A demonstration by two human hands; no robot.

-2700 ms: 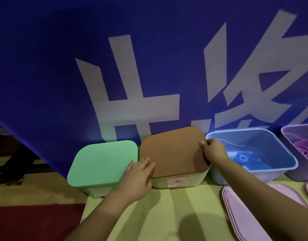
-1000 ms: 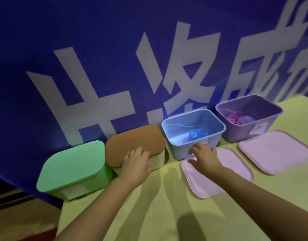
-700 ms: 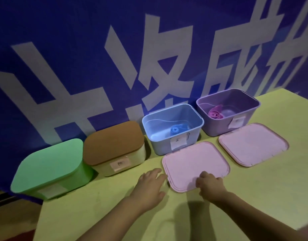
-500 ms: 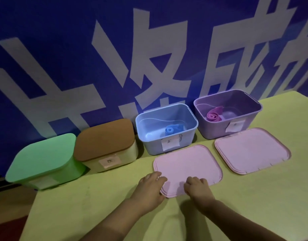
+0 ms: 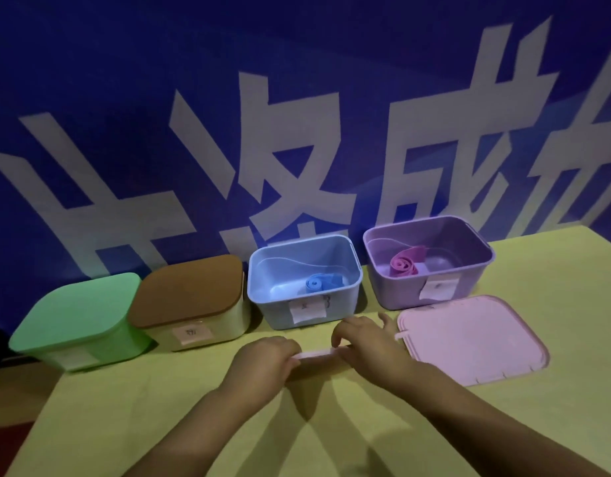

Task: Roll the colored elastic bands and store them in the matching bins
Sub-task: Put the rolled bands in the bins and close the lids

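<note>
Left hand (image 5: 262,361) and right hand (image 5: 369,342) both grip the flat pink plastic lid (image 5: 316,355) edge-on between them; keep it level, seat it squarely on the open light-blue plastic bin (image 5: 331,313) just beyond, blue rolled elastic band (image 5: 323,283) inside.

Dim overall, with a strong blue-violet cast; brightest on the white characters of the backdrop (image 5: 290,160) and on the yellow-green table (image 5: 538,270) at right; upper left corner falling off to near black; 2 soft forearm shadows spreading toward the near edge of the table, suggesting light from ahead and above; no hard glare, only a faint sheen inside the blue bin (image 5: 280,290); slight motion blur on the right hand (image 5: 369,342); wide-angle bowing at the frame edges; fine detail soft and noisy throughout.
</note>
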